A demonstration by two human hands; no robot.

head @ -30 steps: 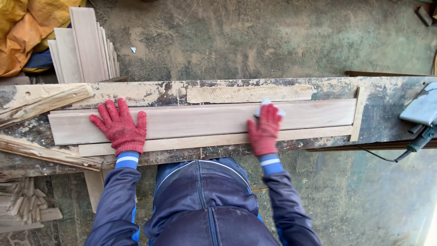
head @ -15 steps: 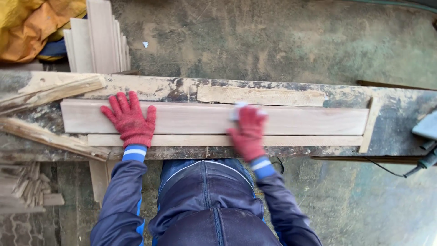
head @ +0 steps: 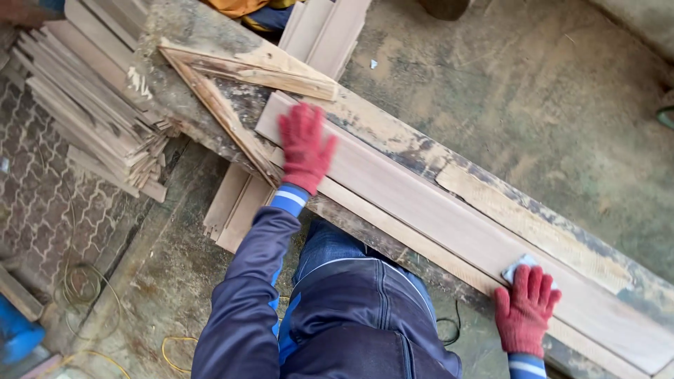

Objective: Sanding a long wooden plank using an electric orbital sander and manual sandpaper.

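The left hand (head: 304, 149) is lying flat, fingers spread wide, on the long pale board (head: 435, 210) resting along the desk (head: 393, 144). The right hand (head: 525, 310) is pressing a small pale sanding pad (head: 518, 267) against that board, its grip closed over the pad.

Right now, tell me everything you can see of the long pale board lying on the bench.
The long pale board is smooth, light, planed-looking wood, flat and straight, lying lengthwise along the rough, stained workbench. In this view it runs diagonally from upper left to lower right. A thinner pale strip lies against its near edge. The left hand, in a red knit glove, presses flat near its left end. The right hand, gloved alike, rests near its right end with a small pale pad under the fingers. Its far right end is cut off by the frame.
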